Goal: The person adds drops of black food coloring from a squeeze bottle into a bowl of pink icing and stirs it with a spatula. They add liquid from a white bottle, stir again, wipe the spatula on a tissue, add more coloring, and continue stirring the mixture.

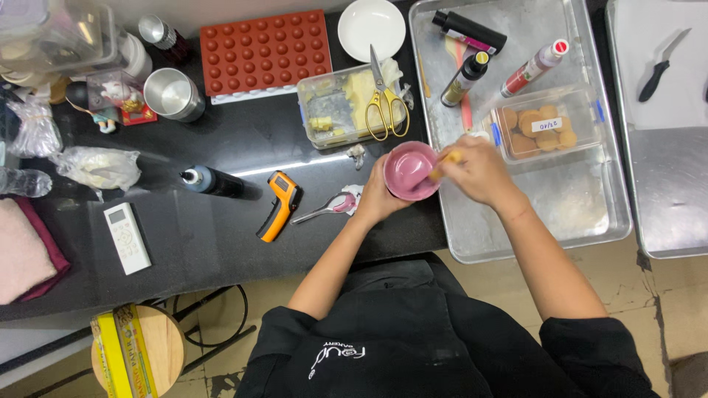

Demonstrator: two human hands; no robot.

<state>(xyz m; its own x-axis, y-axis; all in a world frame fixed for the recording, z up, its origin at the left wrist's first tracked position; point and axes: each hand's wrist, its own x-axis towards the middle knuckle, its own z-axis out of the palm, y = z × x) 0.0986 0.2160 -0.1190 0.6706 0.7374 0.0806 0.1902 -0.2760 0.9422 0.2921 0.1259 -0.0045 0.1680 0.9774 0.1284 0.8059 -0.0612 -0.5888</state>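
1. The left hand [377, 197] is cupped around the side of a small pink bowl [410, 170], fingers pressed against its wall.
2. The right hand [478, 171] is closed on a yellow-handled tool [445, 160] whose end dips into the bowl; the tool's tip is hidden inside.
3. The bowl sits at the near edge of the black desk [221, 236], just where the desk meets the near left corner of a large metal tray [516, 243].
4. Just left of the left hand a spoon [324, 208] smeared pink lies on the desk, with an orange thermometer gun [279, 206] beside it.
5. Behind the bowl, a clear box [346, 110] of yellowish pieces carries yellow-handled scissors [383, 99] across its top.
6. On the tray, a clear tub of round biscuits [542, 125] stands just beyond the right hand, with slim bottles [464, 77] towards the tray's far edge.
7. A red silicone mould [262, 51] rests near the desk's far edge.
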